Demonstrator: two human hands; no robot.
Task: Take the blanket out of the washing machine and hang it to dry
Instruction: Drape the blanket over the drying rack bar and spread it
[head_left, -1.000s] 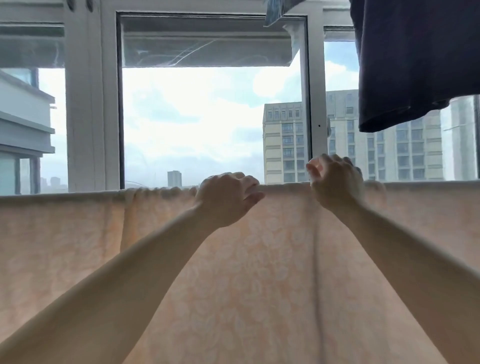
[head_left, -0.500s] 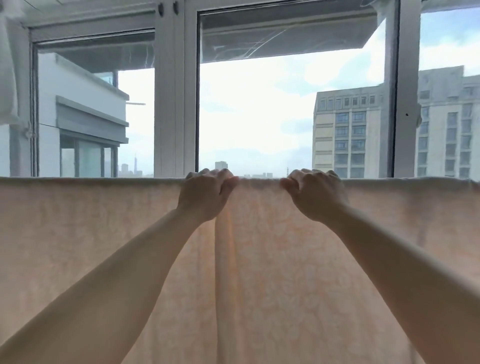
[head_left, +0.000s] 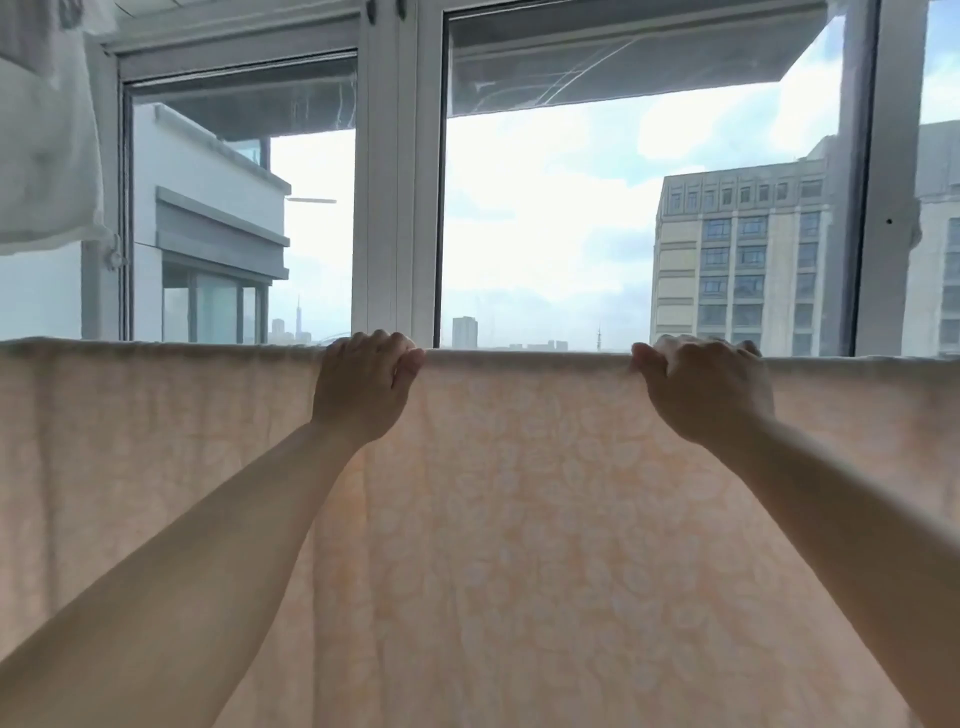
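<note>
In front of the window (head_left: 623, 218), the blanket (head_left: 519, 545) hangs spread across the full width of the view, its top fold running level at the height of both hands. The left hand (head_left: 363, 389) grips that top fold near the centre, fingers curled over the edge and thumb pressed against the near face of the cloth. The right hand (head_left: 706, 389) grips the same fold well apart to the right, fingers likewise hooked over the edge. Both forearms reach up from the lower corners. The blanket is pale peach with a faint white floral pattern, lit from behind, and falls past the bottom of the view; its support is hidden under the fold. The white frame (head_left: 395, 171) divides the glass into panes. Outside stand a beige building (head_left: 737, 260) on the right and a grey one (head_left: 208, 218) on the left. A white cloth (head_left: 41, 135) hangs at upper left.
</note>
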